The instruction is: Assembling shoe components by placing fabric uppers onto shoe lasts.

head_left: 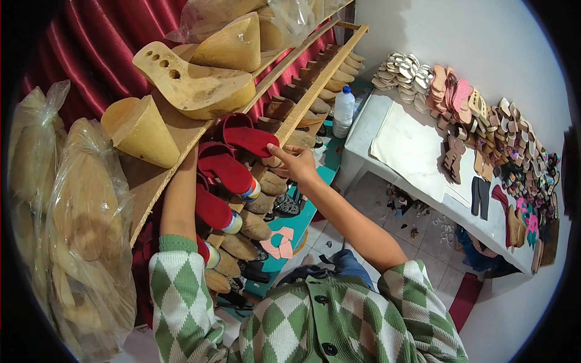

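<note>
Right hand pinches its fingers on the toe of the top red fabric shoe upper stretched over a wooden last on the slanted wooden rack, left hand hidden behind, grip unknowable, apparently mid-adjustment, steady pulling needed.

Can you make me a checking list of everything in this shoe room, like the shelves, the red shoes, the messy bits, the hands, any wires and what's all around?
Surface: sloping wooden rack packed with shoe lasts.
Job's things: red shoes on lasts in a row along the rack; the top red shoe is at the right hand.
Clutter: pink cut-outs and scraps on the tiled floor.
Hands: right hand pinches the top red shoe's toe; left hand is hidden behind the rack, forearm reaching up.
Cables: nothing seen.
Surroundings: wooden lasts on top, bagged lasts at left, white table with sole and upper pieces, plastic bottle, red curtain.
</note>
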Demonstrator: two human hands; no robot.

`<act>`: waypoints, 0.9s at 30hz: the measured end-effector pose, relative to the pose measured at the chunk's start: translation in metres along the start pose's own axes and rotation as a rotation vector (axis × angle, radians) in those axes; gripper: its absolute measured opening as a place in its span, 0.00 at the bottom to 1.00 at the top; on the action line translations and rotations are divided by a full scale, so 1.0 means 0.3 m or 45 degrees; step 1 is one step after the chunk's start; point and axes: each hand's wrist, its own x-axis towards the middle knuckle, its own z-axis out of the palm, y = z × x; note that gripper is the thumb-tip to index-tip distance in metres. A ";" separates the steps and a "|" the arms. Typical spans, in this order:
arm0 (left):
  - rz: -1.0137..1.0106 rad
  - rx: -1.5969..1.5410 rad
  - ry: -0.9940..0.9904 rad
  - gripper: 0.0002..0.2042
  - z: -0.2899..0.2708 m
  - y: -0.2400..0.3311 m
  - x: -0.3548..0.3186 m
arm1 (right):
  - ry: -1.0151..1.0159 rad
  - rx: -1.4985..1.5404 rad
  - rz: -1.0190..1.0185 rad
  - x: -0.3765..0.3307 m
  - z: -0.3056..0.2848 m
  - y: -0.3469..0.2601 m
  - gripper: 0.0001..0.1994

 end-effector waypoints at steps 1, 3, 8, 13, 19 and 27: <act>-0.009 -0.016 -0.001 0.09 -0.002 -0.011 0.004 | 0.083 -0.007 -0.044 0.003 0.013 0.006 0.36; -0.028 -0.048 -0.004 0.09 -0.006 -0.032 0.014 | 0.084 -0.010 -0.055 -0.001 0.024 0.004 0.37; -0.085 -0.121 -0.020 0.09 -0.017 -0.092 0.022 | 0.067 0.047 -0.062 -0.006 0.038 0.007 0.37; -0.132 -0.192 -0.061 0.09 0.009 -0.101 0.021 | -0.233 -0.074 0.077 0.029 -0.008 0.001 0.33; -0.152 -0.253 -0.169 0.09 0.070 -0.091 0.151 | -0.233 -0.041 0.146 0.011 -0.062 -0.007 0.33; -0.165 -0.001 0.196 0.18 0.043 -0.205 0.165 | -0.186 0.019 0.112 0.026 -0.136 0.010 0.38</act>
